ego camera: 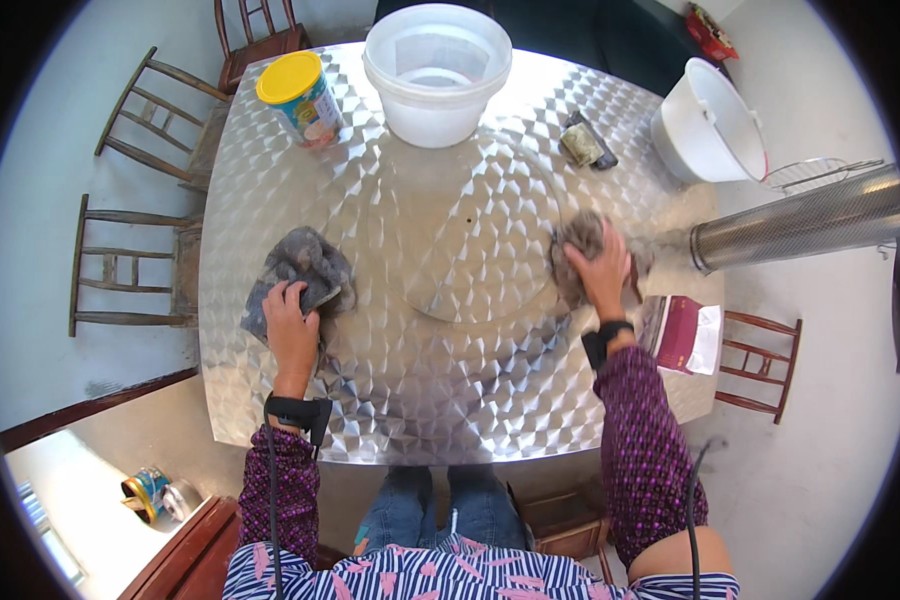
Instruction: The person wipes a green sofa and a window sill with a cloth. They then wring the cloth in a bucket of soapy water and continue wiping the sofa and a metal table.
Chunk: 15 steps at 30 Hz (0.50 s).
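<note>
On the left part of a metal table with a swirled shiny finish (450,405), my left hand (291,330) rests its fingers on the lower edge of a crumpled grey cloth (311,259). Whether the fingers grip that cloth is not plain. My right hand (606,270) is spread over a bunched brown-grey cloth (579,232) at the right, pressing it to the tabletop. Just below and right of the right hand lies a maroon tissue pack (679,334) with a white tissue showing.
A yellow-lidded can (319,112), a clear plastic bucket (435,112) and a white bucket (679,131) stand along the far side. A small packet on a dark object (583,144) lies between the buckets. A perforated metal pipe (802,217) reaches in from the right. Wooden chairs (131,289) surround the table.
</note>
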Motion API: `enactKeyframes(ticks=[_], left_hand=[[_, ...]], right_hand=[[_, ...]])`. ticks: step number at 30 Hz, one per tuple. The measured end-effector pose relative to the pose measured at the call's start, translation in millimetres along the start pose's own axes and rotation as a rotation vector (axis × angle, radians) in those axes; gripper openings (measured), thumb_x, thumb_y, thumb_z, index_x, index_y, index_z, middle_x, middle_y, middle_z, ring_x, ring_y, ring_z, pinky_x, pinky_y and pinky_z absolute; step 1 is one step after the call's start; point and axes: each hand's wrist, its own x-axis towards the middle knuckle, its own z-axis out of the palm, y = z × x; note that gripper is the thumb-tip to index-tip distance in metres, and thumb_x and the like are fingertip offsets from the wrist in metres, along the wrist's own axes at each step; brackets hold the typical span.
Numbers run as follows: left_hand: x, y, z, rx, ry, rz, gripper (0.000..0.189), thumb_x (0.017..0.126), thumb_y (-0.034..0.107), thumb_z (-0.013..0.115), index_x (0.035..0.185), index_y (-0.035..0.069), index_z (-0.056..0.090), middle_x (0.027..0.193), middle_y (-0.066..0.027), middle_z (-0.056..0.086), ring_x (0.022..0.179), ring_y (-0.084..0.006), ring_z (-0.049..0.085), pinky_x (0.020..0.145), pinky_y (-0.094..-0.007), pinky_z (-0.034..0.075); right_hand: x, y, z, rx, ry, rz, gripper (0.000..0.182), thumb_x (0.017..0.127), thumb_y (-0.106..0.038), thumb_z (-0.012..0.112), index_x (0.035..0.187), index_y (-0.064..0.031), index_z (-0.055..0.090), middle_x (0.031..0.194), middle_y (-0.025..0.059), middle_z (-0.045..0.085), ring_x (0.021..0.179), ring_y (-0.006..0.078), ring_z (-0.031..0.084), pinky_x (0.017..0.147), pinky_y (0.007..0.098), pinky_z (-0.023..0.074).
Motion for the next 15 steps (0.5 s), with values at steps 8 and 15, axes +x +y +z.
enactKeyframes(ticks=[8, 15], left_hand=[[8.0, 7.3, 8.9, -0.038, 0.064, -0.085, 0.045, 0.069, 0.0, 0.064, 0.112, 0.009, 0.056, 0.119, -0.0133, 0.049, 0.112, -0.0356, 0.047, 0.095, -0.0425, 0.042], [22.8, 3.4, 15.5, 0.021, 0.077, -0.122, 0.044, 0.069, 0.0, 0.064, 0.112, 0.01, 0.056, 0.118, -0.0122, 0.05, 0.112, -0.0348, 0.047, 0.094, -0.0424, 0.042]], right_hand=[[-104.6, -162.7, -0.2, 0.184, -0.549, -0.492, 0.079, 0.063, -0.041, 0.078, 0.132, -0.0164, 0.049, 0.138, 0.0092, 0.047, 0.132, 0.0312, 0.037, 0.109, 0.0541, 0.0192], [56.8, -213.7, 99.6, 0.33, -0.358, -0.556, 0.068, 0.064, -0.038, 0.077, 0.125, -0.0179, 0.056, 0.129, 0.0056, 0.056, 0.126, 0.0275, 0.044, 0.107, 0.055, 0.0203]])
